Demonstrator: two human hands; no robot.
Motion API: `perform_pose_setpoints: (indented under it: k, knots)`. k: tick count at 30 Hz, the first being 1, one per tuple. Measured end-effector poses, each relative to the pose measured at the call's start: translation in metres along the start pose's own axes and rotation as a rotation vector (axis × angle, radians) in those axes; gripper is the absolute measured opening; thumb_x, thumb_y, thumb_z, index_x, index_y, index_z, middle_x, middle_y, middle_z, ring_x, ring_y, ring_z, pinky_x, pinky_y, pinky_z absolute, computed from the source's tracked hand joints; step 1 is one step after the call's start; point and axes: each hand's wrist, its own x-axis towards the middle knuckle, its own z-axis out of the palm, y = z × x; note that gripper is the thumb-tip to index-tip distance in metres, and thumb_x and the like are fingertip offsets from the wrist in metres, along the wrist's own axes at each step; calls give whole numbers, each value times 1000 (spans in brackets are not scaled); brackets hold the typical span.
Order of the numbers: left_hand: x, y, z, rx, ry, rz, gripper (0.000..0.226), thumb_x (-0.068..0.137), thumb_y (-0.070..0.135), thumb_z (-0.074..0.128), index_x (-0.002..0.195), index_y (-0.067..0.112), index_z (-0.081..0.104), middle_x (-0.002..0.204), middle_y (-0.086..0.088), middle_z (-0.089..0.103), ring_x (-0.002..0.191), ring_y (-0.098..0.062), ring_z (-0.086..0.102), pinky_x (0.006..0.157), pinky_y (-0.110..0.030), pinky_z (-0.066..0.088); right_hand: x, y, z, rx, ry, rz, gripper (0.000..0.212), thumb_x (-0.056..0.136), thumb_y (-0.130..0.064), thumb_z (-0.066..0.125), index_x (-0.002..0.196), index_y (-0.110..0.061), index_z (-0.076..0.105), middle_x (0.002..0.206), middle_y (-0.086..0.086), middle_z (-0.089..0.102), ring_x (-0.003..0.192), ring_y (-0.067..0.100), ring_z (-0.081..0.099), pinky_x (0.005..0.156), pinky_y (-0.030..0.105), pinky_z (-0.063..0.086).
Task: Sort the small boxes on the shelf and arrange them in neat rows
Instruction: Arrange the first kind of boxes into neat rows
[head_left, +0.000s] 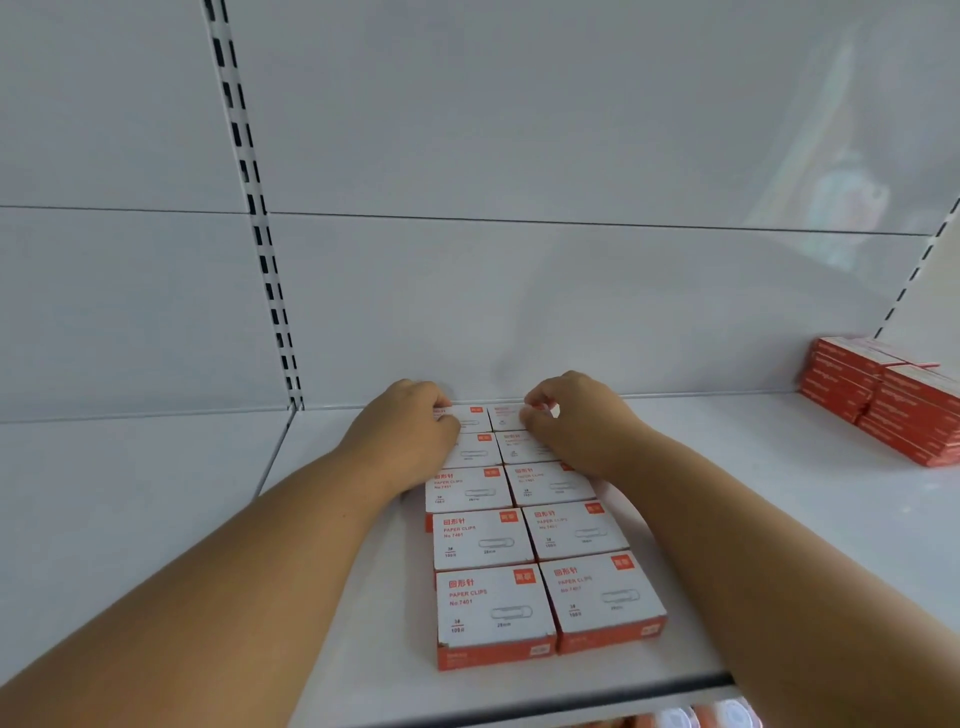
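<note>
Left hand (410, 431) covers the outer part of the back-left paper clip box (470, 418), fingertips tucked out of sight. Right hand (571, 423) hides much of the back-right box (506, 415) under its curled fingers. Far right of that grip, the red stack (883, 402) runs off the frame edge, print unreadable.

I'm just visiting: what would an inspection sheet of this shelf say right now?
Surface: white metal shelf.
Job's things: white-topped, orange-sided cardboard paper clip boxes, two columns of five rows, running front to back.
Clutter: stack of flat red boxes at the far right.
Grippers: left hand and right hand rest with curled fingers on the rearmost boxes.
Cables: nothing seen.
Surroundings: white back panel with a slotted upright; blurred items below the shelf edge.
</note>
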Motion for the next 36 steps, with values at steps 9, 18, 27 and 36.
perform_pose_setpoints:
  k: [9,18,27,36]
  knots:
    - [-23,7,-22,13,-1,-135,43,98,34,44,139,21,44,136,-5,52,113,-24,56,85,-32,44,-28,4,-20,102,-69,48,41,96,-46,49,130,-23,53,123,-1,59,102,20,59,88,35,49]
    - [-131,32,-14,52,73,-195,27,101,46,34,113,27,48,105,8,65,84,-11,62,72,-35,51,-120,13,-28,-18,-6,-57,35,98,-55,35,92,-23,49,82,-7,60,71,12,56,58,31,44]
    - [-173,29,-22,114,-32,54,65,86,63,54,140,44,26,89,16,54,79,-3,54,68,-21,42,-162,9,-34,-185,-22,-155,60,82,-79,21,109,-27,37,78,-11,59,66,7,55,59,29,50]
    - [-169,18,-13,170,30,202,71,85,67,51,147,35,35,130,13,47,107,-9,49,89,-25,44,-166,-1,-22,-240,23,-276,66,81,-79,27,128,-34,37,126,-10,57,91,13,58,72,30,51]
